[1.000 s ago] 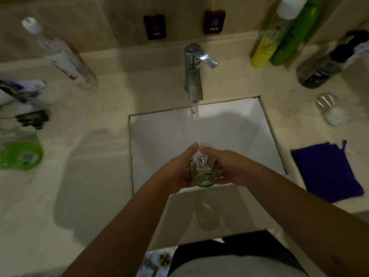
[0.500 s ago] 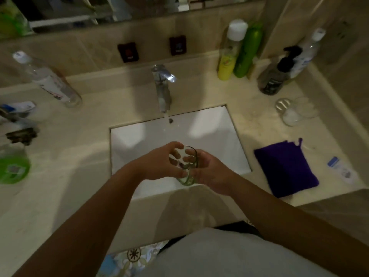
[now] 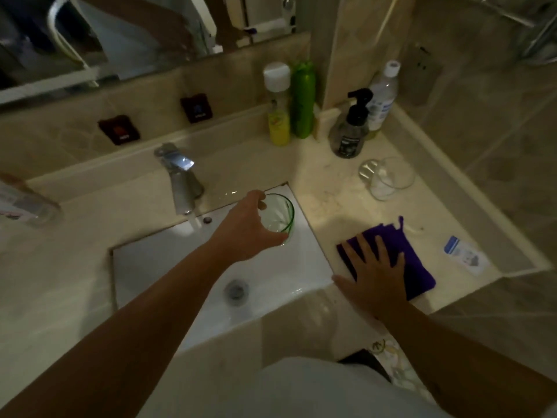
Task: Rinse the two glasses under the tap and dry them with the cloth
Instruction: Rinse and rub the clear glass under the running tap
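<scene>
A person looks down at a beige stone table (image 3: 75, 276) with a white rectangular sink (image 3: 168, 260) set into it. The left hand (image 3: 247, 230) grips a green-rimmed glass (image 3: 278, 215), fingers curled around its side, holding it upright over the far right corner of the sink, just right of the tap (image 3: 180, 179). A thin stream of water falls from the tap into the basin, beside the glass and not into it. The right hand (image 3: 376, 276) lies flat with fingers spread on a purple cloth (image 3: 416, 267), which sits on the table just right of the sink edge.

A second, clear glass (image 3: 388, 179) lies on its side farther back on the right, near the side wall, well apart from the cloth. Behind it, in the corner, stand a dark pump bottle (image 3: 351, 131), a clear bottle with a white cap (image 3: 381, 101), a green bottle (image 3: 303, 101) and a yellow bottle with a white cap (image 3: 278, 107); their labels are too blurred to read. A small white and blue packet (image 3: 465, 257) lies right of the cloth, near the table's raised edge. Open table surface stretches left of the sink, up to a clear bottle (image 3: 24, 203) at the left edge. Two dark plaques (image 3: 119, 129) on the wall behind the tap carry writing too small to make out.
</scene>
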